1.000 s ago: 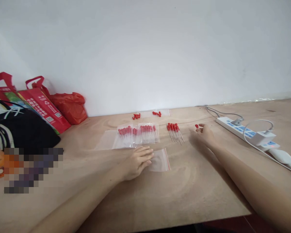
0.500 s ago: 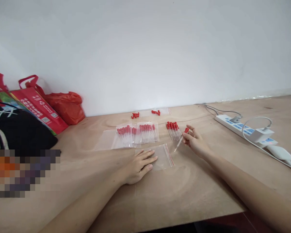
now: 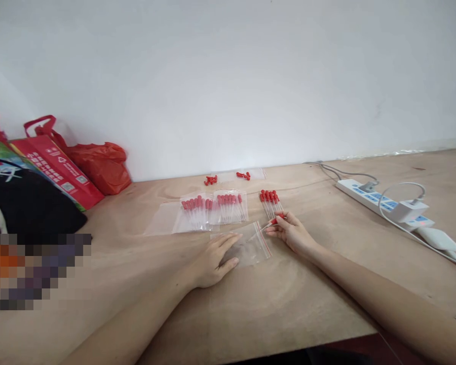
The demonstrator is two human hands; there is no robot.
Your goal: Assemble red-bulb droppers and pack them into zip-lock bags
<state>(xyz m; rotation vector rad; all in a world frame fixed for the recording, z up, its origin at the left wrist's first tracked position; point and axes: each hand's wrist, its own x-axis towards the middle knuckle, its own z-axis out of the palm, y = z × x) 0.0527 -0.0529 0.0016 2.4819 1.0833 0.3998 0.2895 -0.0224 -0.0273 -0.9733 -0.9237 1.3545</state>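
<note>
My right hand (image 3: 292, 233) pinches a dropper (image 3: 276, 220) by its red rubber bulb. The dropper's clear tube points left, its tip at the mouth of a clear zip-lock bag (image 3: 253, 248) with a red stripe along the seal. Flat on that bag rests my left hand (image 3: 216, 258), its fingers stretched out. Just beyond my right hand lies a row of several loose droppers (image 3: 269, 196) with red bulbs. Further left, more droppers (image 3: 196, 203) are inside a clear bag, and a second filled bag (image 3: 229, 200) lies beside it.
Loose red rubber bulbs (image 3: 211, 179) lie near the wall, with more red bulbs (image 3: 243, 175) on a clear bag. A white power strip (image 3: 365, 197) with plugs and cables is at the right. Red bags (image 3: 99, 165) and a black cloth item (image 3: 30, 208) stand at the left.
My right hand has moved left and toward me, bringing the dropper from a steep tilt to lying lower, its tip now at the bag's mouth. My left hand stays on the bag.
</note>
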